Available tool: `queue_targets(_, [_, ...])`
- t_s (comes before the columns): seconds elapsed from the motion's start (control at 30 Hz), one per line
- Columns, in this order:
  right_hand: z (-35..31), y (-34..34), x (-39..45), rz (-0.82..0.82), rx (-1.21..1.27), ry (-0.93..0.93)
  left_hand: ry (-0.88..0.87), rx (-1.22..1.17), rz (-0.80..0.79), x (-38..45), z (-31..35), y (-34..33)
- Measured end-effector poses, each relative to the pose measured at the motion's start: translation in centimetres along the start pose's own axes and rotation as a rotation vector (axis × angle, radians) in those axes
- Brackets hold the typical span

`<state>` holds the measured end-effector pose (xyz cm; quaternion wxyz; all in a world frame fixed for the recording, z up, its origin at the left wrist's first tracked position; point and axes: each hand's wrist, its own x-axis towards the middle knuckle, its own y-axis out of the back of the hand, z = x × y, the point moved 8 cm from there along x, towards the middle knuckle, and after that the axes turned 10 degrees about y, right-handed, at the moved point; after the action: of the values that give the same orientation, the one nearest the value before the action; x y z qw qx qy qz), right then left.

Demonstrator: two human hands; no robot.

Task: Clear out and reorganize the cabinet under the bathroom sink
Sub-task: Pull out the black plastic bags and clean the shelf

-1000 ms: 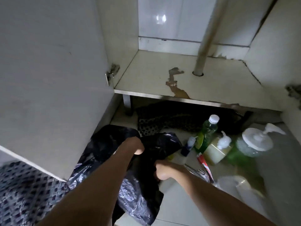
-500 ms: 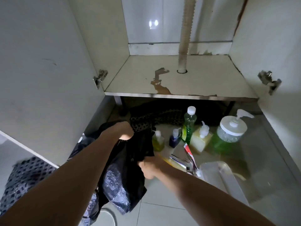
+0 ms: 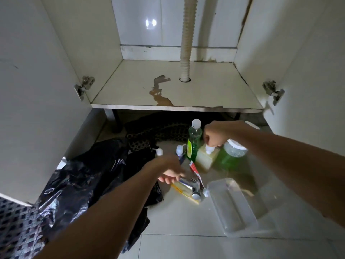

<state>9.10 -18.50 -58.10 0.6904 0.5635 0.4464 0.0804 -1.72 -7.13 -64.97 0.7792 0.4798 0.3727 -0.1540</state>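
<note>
The cabinet shelf (image 3: 214,90) holds nothing but a brown stain, and the drain hose (image 3: 186,40) passes through it. On the floor tiles in front stand bottles. My right hand (image 3: 216,135) pinches the white pump head of a square yellowish soap dispenser (image 3: 206,157). To its left is a green bottle (image 3: 194,143), to its right a big green pump jar (image 3: 233,152). My left hand (image 3: 169,173), blurred, is at the end of a chrome fitting (image 3: 190,185) lying on a yellow packet. The black plastic bag (image 3: 84,180) lies slack at the left.
Two small bottles (image 3: 180,151) and a red toothpaste tube (image 3: 195,170) sit by the left hand. A clear plastic box (image 3: 233,208) lies at the right front. A dark patterned cloth (image 3: 158,130) lies under the shelf. Both cabinet doors (image 3: 37,90) stand open.
Both hands have let go of the black bag, which dropped to the floor. My right hand moved up to the soap dispenser's pump; my left hand moved right to the chrome fitting.
</note>
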Motion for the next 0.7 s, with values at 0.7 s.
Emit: queue_targets(0.7, [-2.4, -16.4, 7.4, -0.001, -0.002, -0.003, 0.177, -0.301, -0.024, 6.6, 5.1, -18.7])
